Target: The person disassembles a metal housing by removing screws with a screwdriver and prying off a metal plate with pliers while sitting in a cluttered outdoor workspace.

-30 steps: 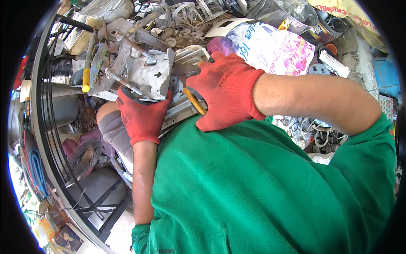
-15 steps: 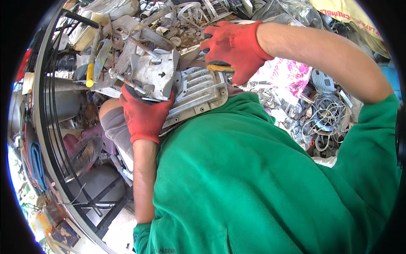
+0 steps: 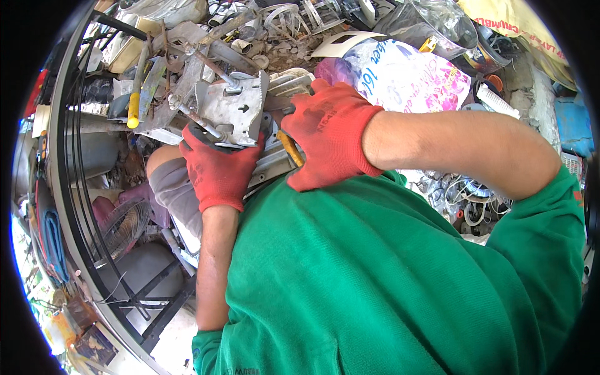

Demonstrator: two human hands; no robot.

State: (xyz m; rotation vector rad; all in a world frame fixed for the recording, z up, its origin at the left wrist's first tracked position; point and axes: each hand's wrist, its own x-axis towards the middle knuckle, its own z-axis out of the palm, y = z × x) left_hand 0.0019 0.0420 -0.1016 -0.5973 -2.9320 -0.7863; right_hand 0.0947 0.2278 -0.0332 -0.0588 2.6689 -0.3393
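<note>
My left hand (image 3: pixel 222 169), in a red work glove, is closed round the lower edge of a grey metal bracket (image 3: pixel 236 111). The bracket has a toothed edge, a dark arrow mark and two rusty rods with bolts sticking out to the left. Beneath it a ribbed grey metal casting (image 3: pixel 275 164) lies across my lap, largely covered by the bracket and my gloves. My right hand (image 3: pixel 334 134), gloved in red too, grips a yellow-brown handle (image 3: pixel 290 149) just right of the bracket. The rest of that handled tool is hidden.
A black metal frame (image 3: pixel 78 181) runs down the left side. A yellow-tipped pipe (image 3: pixel 134 106) leans beside the bracket. Beyond my right hand lie a white and pink printed bag (image 3: pixel 406 75), tangled cables (image 3: pixel 478 197) and a yellow sack (image 3: pixel 519 28). Scrap covers the ground ahead.
My right hand has moved left and down toward my lap with the handle, now close beside the bracket and over the casting. The bracket has shifted slightly right in my left hand.
</note>
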